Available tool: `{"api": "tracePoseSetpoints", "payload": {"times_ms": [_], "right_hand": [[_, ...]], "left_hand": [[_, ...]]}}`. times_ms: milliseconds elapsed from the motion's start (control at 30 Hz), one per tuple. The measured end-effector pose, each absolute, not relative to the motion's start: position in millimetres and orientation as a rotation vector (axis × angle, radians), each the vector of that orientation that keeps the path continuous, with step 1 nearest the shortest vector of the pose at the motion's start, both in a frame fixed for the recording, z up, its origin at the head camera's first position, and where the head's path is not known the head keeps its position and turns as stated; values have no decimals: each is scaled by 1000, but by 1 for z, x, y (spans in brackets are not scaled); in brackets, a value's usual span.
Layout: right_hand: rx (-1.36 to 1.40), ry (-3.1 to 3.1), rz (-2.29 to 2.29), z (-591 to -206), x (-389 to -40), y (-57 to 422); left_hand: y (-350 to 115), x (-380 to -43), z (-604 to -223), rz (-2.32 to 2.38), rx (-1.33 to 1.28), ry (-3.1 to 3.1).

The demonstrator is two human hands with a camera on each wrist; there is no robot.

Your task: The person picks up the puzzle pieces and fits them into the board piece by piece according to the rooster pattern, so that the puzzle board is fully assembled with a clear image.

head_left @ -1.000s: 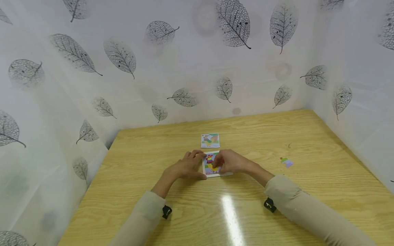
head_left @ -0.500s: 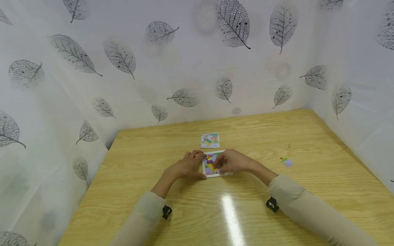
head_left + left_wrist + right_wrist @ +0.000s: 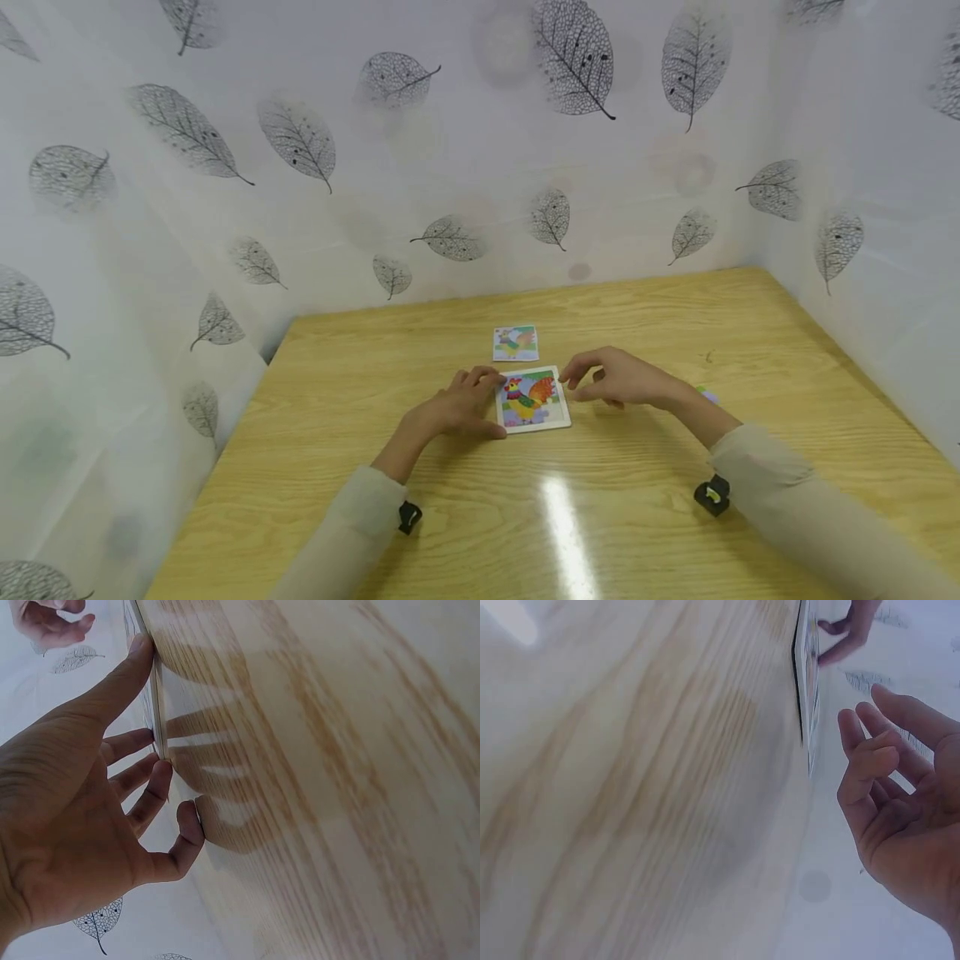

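Observation:
A square jigsaw puzzle (image 3: pixel 528 398) with a white frame and a colourful rooster picture lies flat on the wooden table. A paler patch shows in its lower right part. My left hand (image 3: pixel 461 407) holds the puzzle by its left side, thumb at the near corner and fingertips at the far one. In the left wrist view the thumb (image 3: pixel 124 682) and fingertips meet the frame's thin edge. Just right of the puzzle hovers my right hand (image 3: pixel 622 379), fingers loosely bent, nothing between them. The right wrist view also has the hand (image 3: pixel 907 795) apart from the frame.
A square picture card (image 3: pixel 516 343) with a paler rooster lies just beyond the puzzle. Colourful loose pieces (image 3: pixel 707 393) peek out behind my right forearm. A leaf-patterned white sheet (image 3: pixel 480 167) walls the table (image 3: pixel 375 367) at the back and sides.
My right hand has lifted off the puzzle and moved right, uncovering the rooster's orange tail. The forearm now partly covers the loose pieces. My left hand has stayed at the frame.

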State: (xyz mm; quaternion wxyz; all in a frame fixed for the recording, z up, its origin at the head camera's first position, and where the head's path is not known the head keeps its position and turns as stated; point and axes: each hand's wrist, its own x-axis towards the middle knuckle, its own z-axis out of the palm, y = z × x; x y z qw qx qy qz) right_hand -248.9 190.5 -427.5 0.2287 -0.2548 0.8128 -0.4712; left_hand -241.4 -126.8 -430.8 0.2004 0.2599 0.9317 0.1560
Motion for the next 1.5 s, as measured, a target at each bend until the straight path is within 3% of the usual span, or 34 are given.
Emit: {"api": "tracePoseSetpoints", "payload": {"times_ms": [367, 1033, 1500], "right_hand": [[-622, 2272, -1307, -426, -242, 259], [-484, 2392, -1301, -436, -225, 342], [-710, 2367, -1312, -449, -222, 361]], "left_hand": [[-126, -242, -432, 413, 714, 2617], [-126, -242, -431, 432, 723, 2612], [-126, -242, -431, 430, 718, 2611]]}}
